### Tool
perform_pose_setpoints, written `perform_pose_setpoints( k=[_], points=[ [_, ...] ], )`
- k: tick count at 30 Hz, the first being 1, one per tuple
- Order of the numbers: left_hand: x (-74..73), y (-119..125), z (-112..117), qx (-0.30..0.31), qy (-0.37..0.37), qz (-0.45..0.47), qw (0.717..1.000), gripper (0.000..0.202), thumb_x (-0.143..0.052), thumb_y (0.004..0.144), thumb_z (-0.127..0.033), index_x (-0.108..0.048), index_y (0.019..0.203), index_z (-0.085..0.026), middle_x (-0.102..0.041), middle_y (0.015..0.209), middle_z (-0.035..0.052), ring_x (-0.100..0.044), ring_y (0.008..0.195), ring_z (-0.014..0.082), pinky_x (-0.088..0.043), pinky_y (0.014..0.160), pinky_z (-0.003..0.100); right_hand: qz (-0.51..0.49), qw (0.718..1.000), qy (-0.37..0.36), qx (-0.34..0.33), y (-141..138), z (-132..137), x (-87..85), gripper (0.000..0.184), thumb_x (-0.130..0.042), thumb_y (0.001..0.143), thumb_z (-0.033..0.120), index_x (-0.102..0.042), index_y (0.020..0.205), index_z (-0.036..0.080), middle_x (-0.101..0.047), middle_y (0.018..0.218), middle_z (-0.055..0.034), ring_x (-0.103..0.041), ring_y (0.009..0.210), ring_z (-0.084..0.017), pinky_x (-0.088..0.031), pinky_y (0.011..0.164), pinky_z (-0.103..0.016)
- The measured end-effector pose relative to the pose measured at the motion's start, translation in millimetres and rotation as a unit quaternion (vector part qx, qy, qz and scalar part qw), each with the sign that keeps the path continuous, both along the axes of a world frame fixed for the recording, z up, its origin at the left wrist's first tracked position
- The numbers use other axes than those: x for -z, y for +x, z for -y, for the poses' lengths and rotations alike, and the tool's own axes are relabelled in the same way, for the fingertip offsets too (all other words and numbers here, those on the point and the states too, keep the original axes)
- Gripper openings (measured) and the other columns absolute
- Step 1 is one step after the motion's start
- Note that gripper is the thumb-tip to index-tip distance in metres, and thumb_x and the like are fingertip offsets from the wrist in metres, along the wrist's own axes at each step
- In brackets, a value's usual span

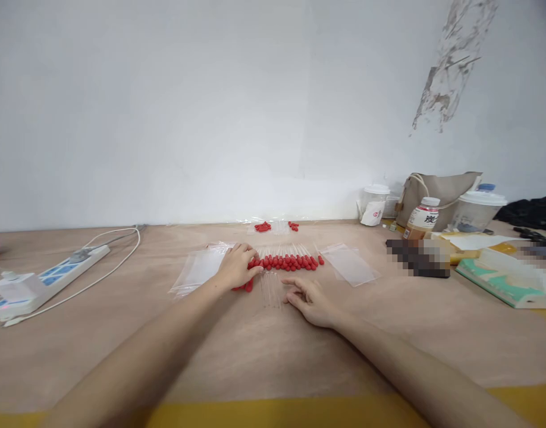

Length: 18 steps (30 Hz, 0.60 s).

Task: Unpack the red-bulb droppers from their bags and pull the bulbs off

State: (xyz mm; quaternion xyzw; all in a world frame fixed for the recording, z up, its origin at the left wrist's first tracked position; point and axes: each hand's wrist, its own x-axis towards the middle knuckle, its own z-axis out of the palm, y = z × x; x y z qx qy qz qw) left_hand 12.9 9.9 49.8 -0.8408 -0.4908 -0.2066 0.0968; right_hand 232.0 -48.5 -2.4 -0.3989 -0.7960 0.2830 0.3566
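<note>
A row of thin clear droppers with red rubber bulbs (291, 262) lies across the middle of the table, bulbs towards me. My left hand (237, 266) is at the row's left end, its thumb and fingers closed around some red bulbs. More red bulbs (244, 286) lie below that palm, partly hidden. In front of the row, a bundle of clear thin tubes (270, 289) lies between my hands. My right hand (311, 301) rests just right of these tubes, fingers slightly bent and apart, with nothing visible in them.
Clear plastic bags (197, 270) lie left of the row, and others (351, 264) right. More red bulbs (263, 226) lie by the wall. A power strip (72, 267) with cables is at left. A bottle (422, 219), cups, a bag and a tissue pack (500, 282) crowd the right.
</note>
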Motion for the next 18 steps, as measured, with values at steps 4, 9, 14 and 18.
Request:
perform_pose_setpoints(
  k=[4,9,14,18],
  points=[
    [3.0,9,-12,-0.009,-0.012,-0.012,1.000,0.022,-0.062,0.066,-0.042,-0.061,0.073,-0.021,-0.056,0.088,0.0039,-0.048,0.090,0.0231,-0.037,0.079,0.036,0.002,1.000,0.014,-0.001,0,1,0.5,0.034,-0.047,0.079,0.024,-0.047,0.113,0.019,-0.068,0.083,-0.0031,-0.061,0.084,-0.018,-0.032,0.091,-0.042],
    [7.1,11,-13,-0.012,-0.002,-0.005,1.000,0.015,-0.060,0.069,-0.034,-0.060,0.067,-0.019,-0.057,0.087,0.0049,-0.050,0.089,0.0227,-0.038,0.076,0.034,-0.049,0.997,0.005,0.055,9,-13,13.4,0.029,-0.048,0.077,0.024,-0.051,0.105,0.017,-0.064,0.073,-0.0032,-0.060,0.066,-0.015,-0.046,0.065,-0.031],
    [4.3,1,9,-0.045,0.073,0.084,0.993,0.014,-0.051,0.077,-0.028,-0.058,0.072,-0.018,-0.060,0.080,0.0044,-0.052,0.083,0.0208,-0.038,0.075,0.034,-0.039,0.989,0.085,0.117,20,-26,21.6,0.024,-0.047,0.077,0.025,-0.055,0.099,0.020,-0.062,0.072,-0.0028,-0.056,0.059,-0.015,-0.046,0.060,-0.032],
    [11.4,-7,36,-0.016,0.038,0.207,0.978,0.014,-0.046,0.081,-0.028,-0.056,0.083,-0.019,-0.061,0.076,0.0011,-0.054,0.070,0.0153,-0.041,0.066,0.028,0.002,0.963,0.219,0.160,23,-20,7.7,0.027,-0.047,0.078,0.026,-0.056,0.103,0.019,-0.060,0.090,-0.0077,-0.055,0.084,-0.020,-0.042,0.079,-0.039]
  ],
)
